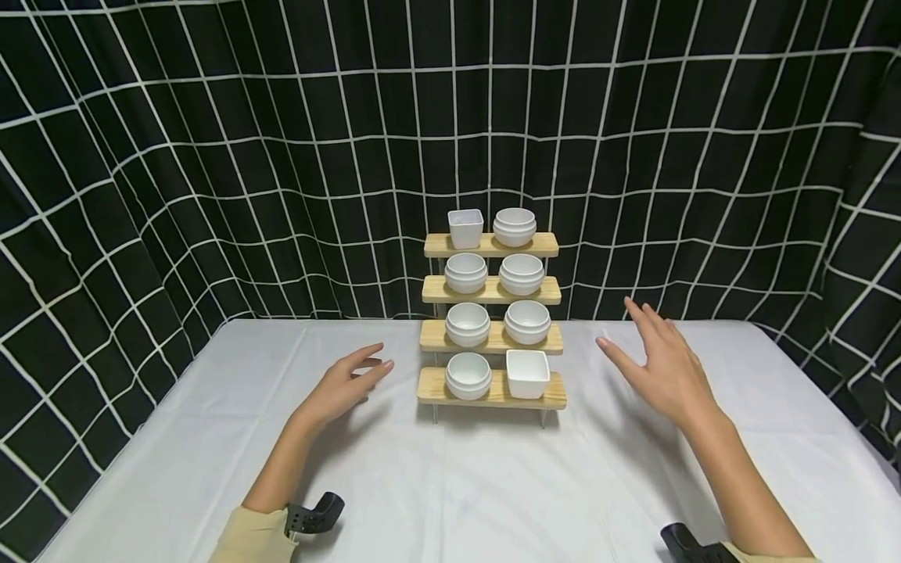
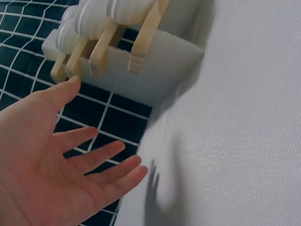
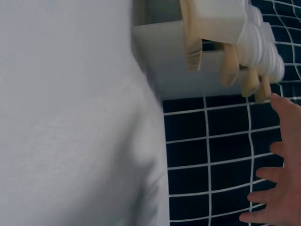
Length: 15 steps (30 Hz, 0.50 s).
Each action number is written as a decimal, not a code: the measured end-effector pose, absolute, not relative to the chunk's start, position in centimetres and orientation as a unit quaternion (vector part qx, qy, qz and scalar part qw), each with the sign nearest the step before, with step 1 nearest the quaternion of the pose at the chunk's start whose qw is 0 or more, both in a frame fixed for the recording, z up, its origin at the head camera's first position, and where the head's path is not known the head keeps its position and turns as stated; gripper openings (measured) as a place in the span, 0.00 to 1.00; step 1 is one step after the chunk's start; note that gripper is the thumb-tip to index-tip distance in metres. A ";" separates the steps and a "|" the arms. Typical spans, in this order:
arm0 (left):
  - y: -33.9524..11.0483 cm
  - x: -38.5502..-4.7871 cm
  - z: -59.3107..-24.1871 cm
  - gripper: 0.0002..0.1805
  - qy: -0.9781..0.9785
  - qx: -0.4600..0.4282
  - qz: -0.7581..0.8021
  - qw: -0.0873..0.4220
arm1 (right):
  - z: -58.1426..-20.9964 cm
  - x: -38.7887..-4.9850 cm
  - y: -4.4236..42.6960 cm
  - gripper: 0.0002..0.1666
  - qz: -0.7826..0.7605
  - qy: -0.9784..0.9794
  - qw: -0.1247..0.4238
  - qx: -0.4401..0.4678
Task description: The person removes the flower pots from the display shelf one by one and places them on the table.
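Note:
A tiered stand with pale wooden shelves rises at the middle of the table, and each shelf bears two white dishes. On the lowest shelf a round white bowl sits beside a square white bowl. Another square cup is at the top left; the other dishes are round, ridged bowls such as this one. Left of the stand, my left hand hovers with fingers spread and holds nothing. To the right, my right hand is raised, fingers extended, touching nothing.
A white cloth covers the table. Behind and at both sides hangs a black curtain with a white grid. Clear side panels support the shelves. A dark wrist strap is on the left arm.

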State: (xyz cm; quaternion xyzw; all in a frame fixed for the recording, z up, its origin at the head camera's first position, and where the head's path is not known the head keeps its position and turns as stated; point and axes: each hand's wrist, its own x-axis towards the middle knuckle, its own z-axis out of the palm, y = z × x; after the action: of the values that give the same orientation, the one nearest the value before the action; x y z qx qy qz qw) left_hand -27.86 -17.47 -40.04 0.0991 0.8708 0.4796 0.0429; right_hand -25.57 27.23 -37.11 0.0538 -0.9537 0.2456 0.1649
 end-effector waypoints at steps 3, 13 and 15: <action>-17.3 -28.0 -40.2 0.35 0.862 0.097 0.495 0.047 | -36.7 -25.7 27.1 0.51 0.250 -0.952 0.166 0.059; -16.7 -28.3 -40.8 0.32 0.813 0.100 0.570 0.063 | -35.4 -26.4 26.4 0.50 0.262 -0.948 0.169 0.068; -16.6 -28.3 -40.8 0.32 0.806 0.098 0.580 0.070 | -35.1 -26.6 26.2 0.50 0.265 -0.946 0.172 0.071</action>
State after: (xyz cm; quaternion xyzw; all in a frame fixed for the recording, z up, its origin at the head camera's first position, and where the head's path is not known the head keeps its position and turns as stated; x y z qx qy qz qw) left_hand -28.26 -16.58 -40.81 0.0985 0.8059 0.5797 0.0697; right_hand -26.60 26.24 -35.14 0.0712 -0.9462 0.2646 0.1724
